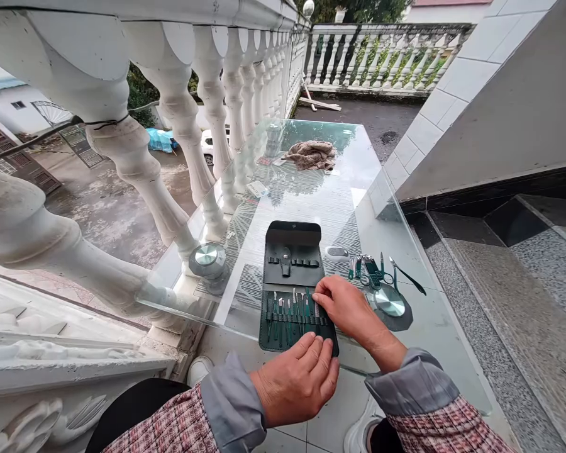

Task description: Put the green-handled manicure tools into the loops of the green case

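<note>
**Laid open and flat**

Near the front edge of the clear glass worktop (pixel 311 207): a dark green fold-out manicure case (pixel 292 264), with slim metal tools (pixel 287 311) slotted upright along its lower row. Left hand (pixel 297 377) pressed on the case's bottom edge, fingers together. Right hand (pixel 353 311) with fingers pinched on the rightmost tool (pixel 317 309). Loose green-handled implements (pixel 372 270) just beside.

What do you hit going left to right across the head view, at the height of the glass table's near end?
In order: round metal fitting → open tool case → loose tools → stone steps beside the table.
</note>
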Available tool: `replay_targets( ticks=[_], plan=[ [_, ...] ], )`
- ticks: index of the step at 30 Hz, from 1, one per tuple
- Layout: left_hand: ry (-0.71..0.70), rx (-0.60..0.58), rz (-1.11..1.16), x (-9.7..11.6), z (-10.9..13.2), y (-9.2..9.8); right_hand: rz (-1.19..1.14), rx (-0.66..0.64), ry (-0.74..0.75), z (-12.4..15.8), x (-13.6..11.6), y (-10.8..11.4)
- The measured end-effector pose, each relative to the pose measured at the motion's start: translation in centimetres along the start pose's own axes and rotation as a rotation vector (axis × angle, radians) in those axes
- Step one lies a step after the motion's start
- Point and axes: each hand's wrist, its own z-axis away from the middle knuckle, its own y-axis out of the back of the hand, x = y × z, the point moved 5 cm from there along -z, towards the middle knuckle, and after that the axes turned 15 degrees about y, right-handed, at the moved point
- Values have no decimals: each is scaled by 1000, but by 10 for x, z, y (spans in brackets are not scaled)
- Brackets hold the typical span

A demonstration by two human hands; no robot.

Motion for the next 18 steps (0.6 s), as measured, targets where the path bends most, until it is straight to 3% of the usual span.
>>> replay_targets(
  ticks=[6, 18],
  plan=[
    [-20, -31, -16, 0, -1, 0, 5, -4, 12, -1, 1, 0],
    [-132, 39, 59, 4, 3, 10, -92, -64, 31, 11, 4, 4]
  ],
)
